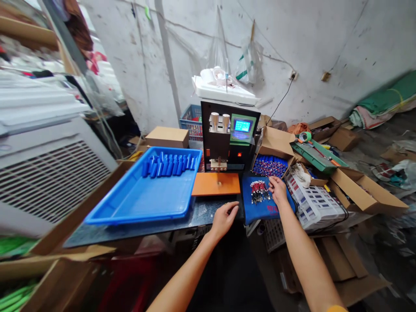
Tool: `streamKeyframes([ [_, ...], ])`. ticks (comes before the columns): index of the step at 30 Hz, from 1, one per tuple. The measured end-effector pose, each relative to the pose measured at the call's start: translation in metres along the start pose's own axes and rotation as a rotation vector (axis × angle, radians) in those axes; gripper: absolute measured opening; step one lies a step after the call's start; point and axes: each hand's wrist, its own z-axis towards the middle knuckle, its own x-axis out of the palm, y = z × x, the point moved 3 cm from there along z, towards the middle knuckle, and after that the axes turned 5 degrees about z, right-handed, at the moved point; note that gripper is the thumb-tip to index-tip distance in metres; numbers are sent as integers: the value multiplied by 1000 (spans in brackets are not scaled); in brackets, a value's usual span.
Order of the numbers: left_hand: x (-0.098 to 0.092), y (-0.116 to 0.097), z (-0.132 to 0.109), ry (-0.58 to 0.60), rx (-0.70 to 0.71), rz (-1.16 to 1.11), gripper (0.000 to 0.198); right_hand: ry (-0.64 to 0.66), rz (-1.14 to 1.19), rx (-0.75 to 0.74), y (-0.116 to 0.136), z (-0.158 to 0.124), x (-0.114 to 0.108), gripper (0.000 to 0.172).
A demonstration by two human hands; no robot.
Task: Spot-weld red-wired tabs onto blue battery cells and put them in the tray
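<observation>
On the blue cloth (254, 211), to the right of the orange board (208, 184): red-and-black wire leads (258, 192), laid side by side in a bunch, white ends at the back. At the right edge of the bunch: right hand (277, 190), thumb and forefinger close together; cannot tell whether pinching a lead. Just in front of the orange board, near its right corner: left hand (225, 220), loosely half open, fingers slightly curled; holds nothing visible. Behind the board: black machine (212, 146) with lit screen (242, 125) and glowing red switch (239, 154). Left of the board: blue tray (146, 203), with blue cylinders (167, 165) grouped toward its far side. Behind the cloth: open carton (276, 141) packed with more blue cylinders. Farther right: white plastic basket (312, 208) and green tray (320, 156), bearing a roll of tape (304, 137). At the back: pale wall (302, 34) with hanging plastic bags (250, 65).
</observation>
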Motion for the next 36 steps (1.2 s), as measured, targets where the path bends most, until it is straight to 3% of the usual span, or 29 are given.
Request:
streamKeyframes([
  [4, -4, -23, 8, -74, -103, -221, 30, 147, 85, 97, -4, -39, 28, 30],
  [8, -3, -45, 20, -67, -162, -406, 33, 233, 135, 170, -18, -75, 57, 30],
  [13, -3, -49, 27, -91, -186, -564, 33, 285, 177, 215, -29, -98, 83, 30],
  [19, -22, -46, 22, -198, -184, -472, 25, 345, 159, 234, -34, -106, 94, 29],
  [27, -63, -45, 22, -79, -170, -188, 17, 562, -158, 147, -37, -107, 108, 29],
  [33, -74, -41, 19, -26, -143, -122, 18, 609, -227, 99, -39, -101, 122, 29],
  [36, -96, -30, 33, -34, -99, -82, 22, 567, -218, 28, -44, -88, 128, 29],
])
